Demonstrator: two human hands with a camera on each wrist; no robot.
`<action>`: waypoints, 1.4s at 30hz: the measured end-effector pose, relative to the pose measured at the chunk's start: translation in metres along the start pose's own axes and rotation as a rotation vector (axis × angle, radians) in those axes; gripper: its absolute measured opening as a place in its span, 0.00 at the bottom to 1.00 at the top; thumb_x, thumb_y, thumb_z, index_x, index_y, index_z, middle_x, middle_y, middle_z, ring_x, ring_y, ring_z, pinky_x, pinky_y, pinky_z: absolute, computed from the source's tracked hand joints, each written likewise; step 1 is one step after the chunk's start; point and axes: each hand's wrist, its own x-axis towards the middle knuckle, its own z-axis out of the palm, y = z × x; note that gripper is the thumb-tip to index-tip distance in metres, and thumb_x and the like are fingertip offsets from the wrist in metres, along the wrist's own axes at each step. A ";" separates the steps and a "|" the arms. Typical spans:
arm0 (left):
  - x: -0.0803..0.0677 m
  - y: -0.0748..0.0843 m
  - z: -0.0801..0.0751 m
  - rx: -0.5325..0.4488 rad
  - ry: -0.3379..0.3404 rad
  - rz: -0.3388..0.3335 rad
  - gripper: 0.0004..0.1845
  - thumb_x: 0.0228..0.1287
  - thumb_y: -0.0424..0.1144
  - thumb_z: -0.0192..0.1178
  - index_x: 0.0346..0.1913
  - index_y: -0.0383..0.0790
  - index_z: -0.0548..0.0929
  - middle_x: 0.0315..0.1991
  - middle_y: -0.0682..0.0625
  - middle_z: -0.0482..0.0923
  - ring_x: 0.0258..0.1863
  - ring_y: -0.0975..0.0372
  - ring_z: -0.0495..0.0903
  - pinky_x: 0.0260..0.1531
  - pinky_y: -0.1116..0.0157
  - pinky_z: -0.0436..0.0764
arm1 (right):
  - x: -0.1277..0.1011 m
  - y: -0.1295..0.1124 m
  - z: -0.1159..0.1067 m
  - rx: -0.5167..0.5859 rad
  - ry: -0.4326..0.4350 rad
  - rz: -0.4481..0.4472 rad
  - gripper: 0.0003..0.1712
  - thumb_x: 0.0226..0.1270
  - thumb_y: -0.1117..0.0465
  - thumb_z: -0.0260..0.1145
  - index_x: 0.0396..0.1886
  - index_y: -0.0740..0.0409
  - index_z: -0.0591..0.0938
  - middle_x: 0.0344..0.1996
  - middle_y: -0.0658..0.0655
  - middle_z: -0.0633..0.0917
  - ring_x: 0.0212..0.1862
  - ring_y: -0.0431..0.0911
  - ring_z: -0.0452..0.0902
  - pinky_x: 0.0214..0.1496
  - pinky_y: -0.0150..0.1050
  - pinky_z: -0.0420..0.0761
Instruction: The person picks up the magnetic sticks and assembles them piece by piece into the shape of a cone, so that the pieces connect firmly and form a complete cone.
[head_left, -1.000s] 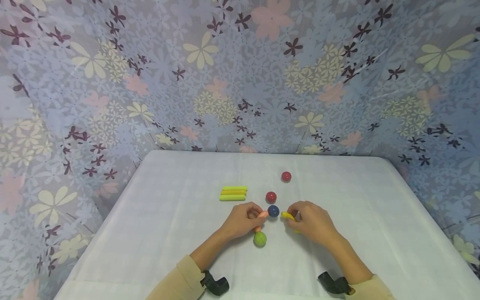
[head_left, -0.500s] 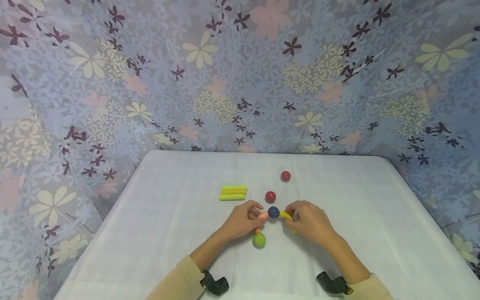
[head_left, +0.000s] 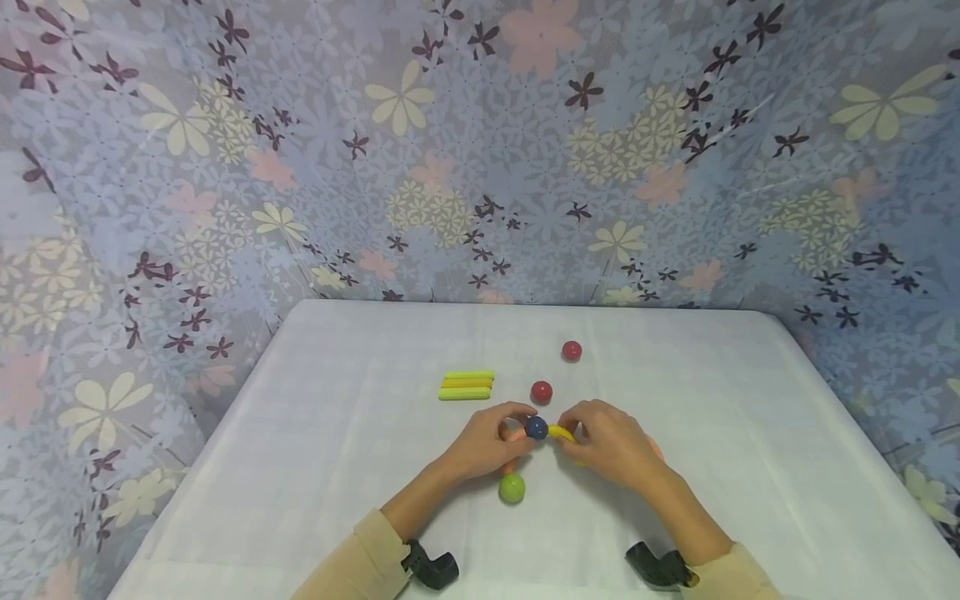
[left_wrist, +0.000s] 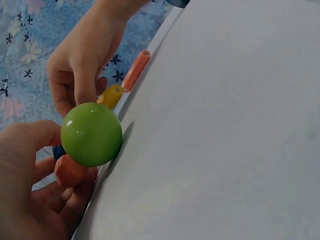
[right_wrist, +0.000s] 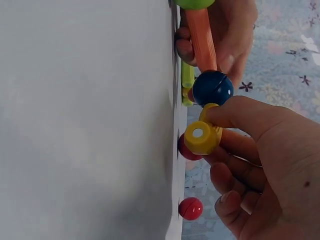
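Note:
My left hand (head_left: 480, 442) grips an orange curved rod (right_wrist: 201, 37). At the rod's near end sits a green ball (head_left: 512, 488), and a dark blue ball (head_left: 536, 427) is at the other end. Between thumb and fingers, my right hand (head_left: 613, 446) pinches a yellow curved rod (right_wrist: 204, 139). One end of that rod meets the blue ball; its free end shows a round silvery disc in the right wrist view. In the head view my fingers hide part of both rods.
Two red balls, a nearer one (head_left: 542, 392) and a farther one (head_left: 572, 351), lie beyond my hands on the white table (head_left: 360, 383). Several yellow-green sticks (head_left: 466, 385) lie side by side at the left. Another orange rod (left_wrist: 136, 71) rests beside my right hand.
The yellow rod has moved left and now meets the blue ball. The blue and green balls have shifted slightly left with the orange rod. An orange rod shows behind my right hand.

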 end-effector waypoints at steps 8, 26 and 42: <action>-0.001 -0.004 -0.003 0.049 0.037 0.022 0.23 0.58 0.49 0.67 0.57 0.52 0.79 0.34 0.62 0.79 0.21 0.66 0.76 0.27 0.68 0.75 | 0.008 -0.013 0.007 -0.002 0.016 -0.062 0.13 0.53 0.53 0.74 0.37 0.47 0.81 0.28 0.43 0.77 0.30 0.39 0.69 0.31 0.35 0.73; 0.002 -0.003 0.004 0.084 0.074 0.017 0.11 0.59 0.49 0.64 0.45 0.57 0.84 0.44 0.65 0.80 0.47 0.69 0.76 0.48 0.62 0.75 | 0.005 -0.001 0.014 0.181 -0.066 -0.022 0.08 0.61 0.55 0.70 0.39 0.45 0.81 0.21 0.39 0.76 0.24 0.38 0.70 0.24 0.33 0.73; 0.001 -0.004 0.003 0.114 0.113 0.040 0.10 0.58 0.52 0.67 0.43 0.61 0.84 0.40 0.70 0.80 0.49 0.69 0.76 0.53 0.58 0.73 | 0.010 0.008 0.011 0.329 -0.055 0.047 0.06 0.65 0.51 0.67 0.39 0.44 0.85 0.28 0.41 0.81 0.33 0.42 0.74 0.34 0.37 0.75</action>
